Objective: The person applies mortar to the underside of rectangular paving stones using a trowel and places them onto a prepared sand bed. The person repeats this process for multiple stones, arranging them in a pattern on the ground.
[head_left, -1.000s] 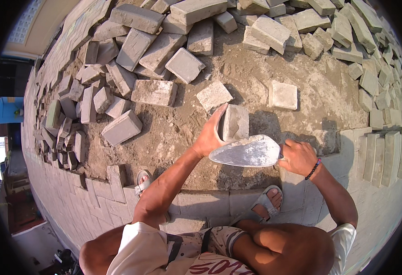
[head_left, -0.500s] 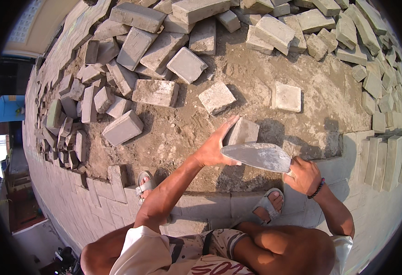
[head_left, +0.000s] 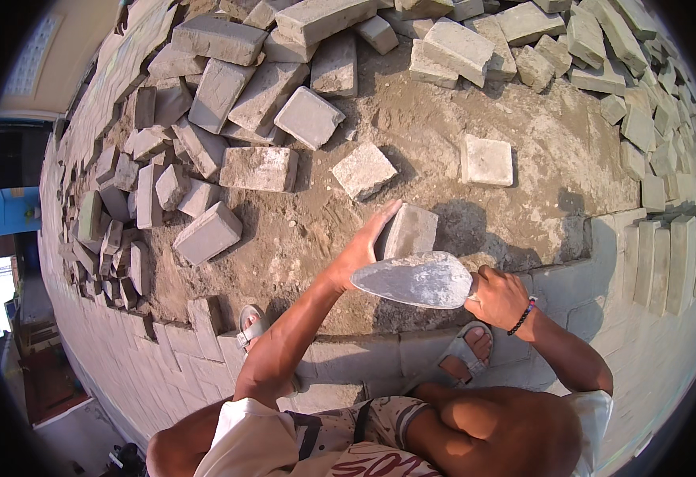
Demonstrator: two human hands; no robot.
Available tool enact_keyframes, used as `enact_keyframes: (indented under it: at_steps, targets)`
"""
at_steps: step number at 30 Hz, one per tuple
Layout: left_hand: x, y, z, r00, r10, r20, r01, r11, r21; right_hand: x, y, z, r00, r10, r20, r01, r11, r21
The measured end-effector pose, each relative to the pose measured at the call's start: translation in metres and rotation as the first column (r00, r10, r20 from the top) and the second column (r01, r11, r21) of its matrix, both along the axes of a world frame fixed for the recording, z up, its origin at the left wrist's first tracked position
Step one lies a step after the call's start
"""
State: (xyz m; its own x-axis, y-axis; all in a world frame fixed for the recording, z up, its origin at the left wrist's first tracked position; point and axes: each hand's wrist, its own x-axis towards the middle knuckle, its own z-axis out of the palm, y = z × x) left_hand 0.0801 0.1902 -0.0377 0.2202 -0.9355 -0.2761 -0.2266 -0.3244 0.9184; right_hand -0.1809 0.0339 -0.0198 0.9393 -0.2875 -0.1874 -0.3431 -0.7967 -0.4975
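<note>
My left hand point(head_left: 353, 260) is closed around the left side of a grey paving block point(head_left: 414, 230), its fingertips at the block's upper left edge. The thumb is hidden behind the blade of a trowel point(head_left: 415, 280). With its fingers wrapped round the trowel's handle, my right hand point(head_left: 500, 300) holds the tool so the pointed blade faces left. That broad metal blade, smeared with grey, overlaps the block's near side; whether it touches the block I cannot tell. Just beyond lie a rough paving block point(head_left: 364, 171) and a squarer block point(head_left: 487, 160) on the soil.
Loose blocks are heaped at the far left point(head_left: 221, 95) and far right point(head_left: 523, 24). Bare sandy soil point(head_left: 284, 262) stretches between them and the laid paving point(head_left: 356, 358). Several blocks stand in a row point(head_left: 658, 266) at the right. My sandalled feet point(head_left: 467, 350) rest near the paving's edge.
My right hand has moved left with the trowel, bringing its tip in front of my left hand. My left hand stays on the block. The view has shifted slightly.
</note>
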Motion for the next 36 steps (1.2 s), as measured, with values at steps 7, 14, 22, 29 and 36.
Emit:
enact_keyframes:
  at_steps: [7, 14, 22, 29, 36]
  targets:
    - [0.004, 0.016, -0.005, 0.999, -0.002, 0.038, 0.004, 0.998, -0.057, 0.006, -0.009, 0.022, 0.984, -0.179, 0.021, 0.177, 0.981, 0.076]
    - [0.002, 0.015, 0.000, 1.000, -0.004, -0.005, 0.004, 0.999, -0.052, -0.019, 0.007, 0.015, 0.990, -0.120, -0.079, 0.117, 0.992, -0.044]
    - [0.003, 0.019, -0.002, 0.997, 0.015, -0.072, -0.021, 0.997, -0.078, -0.024, 0.028, 0.030, 0.996, 0.070, -0.063, -0.074, 0.996, -0.050]
    - [0.013, 0.046, 0.021, 0.988, -0.155, -0.010, 0.156, 0.986, 0.057, -0.006, -0.020, 0.029, 0.942, -0.326, -0.081, 0.334, 0.931, 0.143]
    - [0.008, 0.083, 0.051, 0.994, 0.013, -0.105, 0.008, 0.979, 0.202, -0.004, 0.027, 0.022, 0.993, -0.048, -0.111, 0.105, 0.797, 0.594]
